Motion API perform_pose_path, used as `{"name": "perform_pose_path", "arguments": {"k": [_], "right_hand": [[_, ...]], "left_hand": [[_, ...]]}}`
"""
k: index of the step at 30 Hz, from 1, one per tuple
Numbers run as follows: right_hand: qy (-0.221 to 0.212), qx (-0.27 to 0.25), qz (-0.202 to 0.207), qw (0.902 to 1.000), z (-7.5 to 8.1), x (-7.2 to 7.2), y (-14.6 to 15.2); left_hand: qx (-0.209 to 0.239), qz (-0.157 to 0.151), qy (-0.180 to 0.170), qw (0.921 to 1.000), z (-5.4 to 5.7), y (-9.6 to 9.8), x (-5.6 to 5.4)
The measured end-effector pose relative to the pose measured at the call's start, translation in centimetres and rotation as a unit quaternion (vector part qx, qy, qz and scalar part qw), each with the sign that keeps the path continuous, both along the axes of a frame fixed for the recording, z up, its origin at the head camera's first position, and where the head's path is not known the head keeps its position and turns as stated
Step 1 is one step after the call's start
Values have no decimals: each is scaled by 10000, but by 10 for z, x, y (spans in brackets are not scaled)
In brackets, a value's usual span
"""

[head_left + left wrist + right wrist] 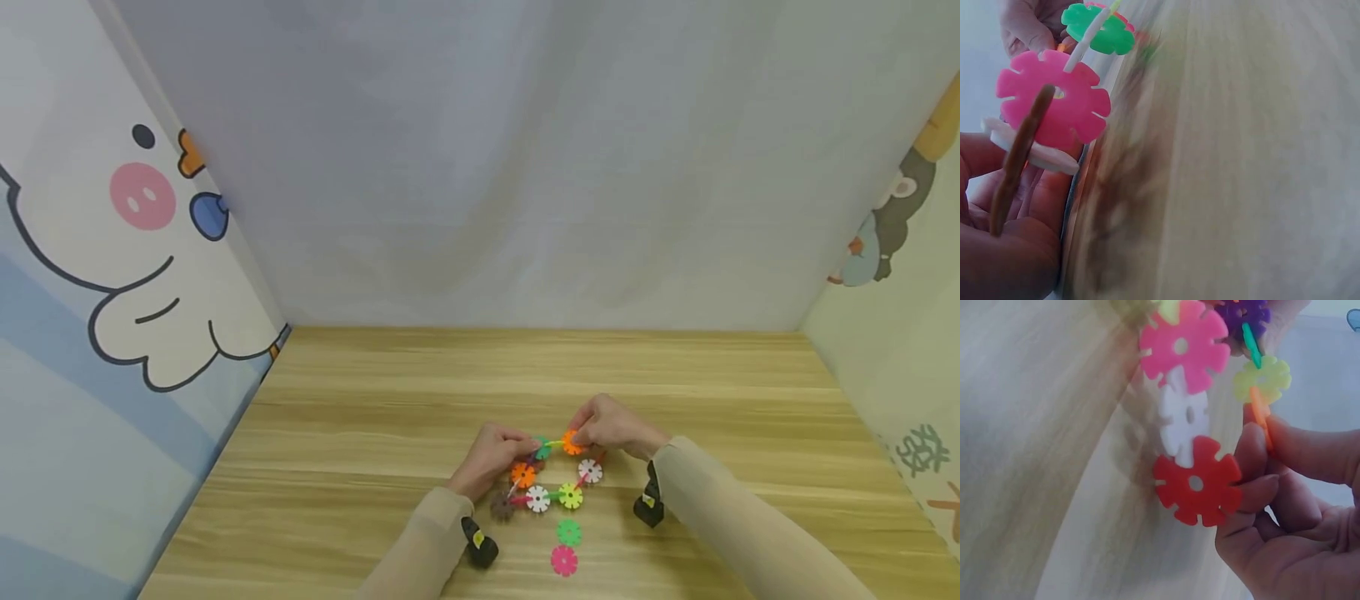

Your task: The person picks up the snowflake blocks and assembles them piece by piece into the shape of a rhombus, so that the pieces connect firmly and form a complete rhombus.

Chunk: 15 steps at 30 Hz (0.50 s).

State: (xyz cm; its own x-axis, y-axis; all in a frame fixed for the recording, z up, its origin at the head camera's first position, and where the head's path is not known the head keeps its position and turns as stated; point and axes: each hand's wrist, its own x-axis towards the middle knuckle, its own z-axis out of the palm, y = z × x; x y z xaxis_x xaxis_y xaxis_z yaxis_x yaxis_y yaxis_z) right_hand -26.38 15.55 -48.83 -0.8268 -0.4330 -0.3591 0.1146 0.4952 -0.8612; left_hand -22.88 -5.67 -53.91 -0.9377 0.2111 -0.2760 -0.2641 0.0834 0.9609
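Observation:
Slotted plastic snowflake discs are joined into a looped chain above the table. My left hand [491, 458] holds the loop's far left part, its fingertips by a green disc [542, 448] and a purple disc [1242, 312]. An orange disc [1262, 419], edge-on, is pinched between thumb and fingers of my right hand [611, 425]; a yellow disc [1263, 380] joins it. Close to those fingers hangs a red disc [1197, 481], slotted to a white disc [1184, 415]. A brown disc [1022, 156] and a pink disc [1054, 97] show near my left palm.
A loose green disc [568, 532] and a loose pink disc [564, 561] lie on the wooden table [375, 375], nearer me than the chain. A pale curtain [480, 167] stands behind, with printed panels at both sides. Each wrist wears a black strap device [480, 546].

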Motion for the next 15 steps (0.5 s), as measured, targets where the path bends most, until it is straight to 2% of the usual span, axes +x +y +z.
{"name": "perform_pose_path", "arguments": {"k": [9,15], "right_hand": [[-118,-186,-87,9997,-1,0,0],[-171,-173,-113,9996,-2,0,-1]], "left_hand": [[-213,120,107,9996,-2,1,-1],[-158,44,71,9998,-4,0,-1]]}}
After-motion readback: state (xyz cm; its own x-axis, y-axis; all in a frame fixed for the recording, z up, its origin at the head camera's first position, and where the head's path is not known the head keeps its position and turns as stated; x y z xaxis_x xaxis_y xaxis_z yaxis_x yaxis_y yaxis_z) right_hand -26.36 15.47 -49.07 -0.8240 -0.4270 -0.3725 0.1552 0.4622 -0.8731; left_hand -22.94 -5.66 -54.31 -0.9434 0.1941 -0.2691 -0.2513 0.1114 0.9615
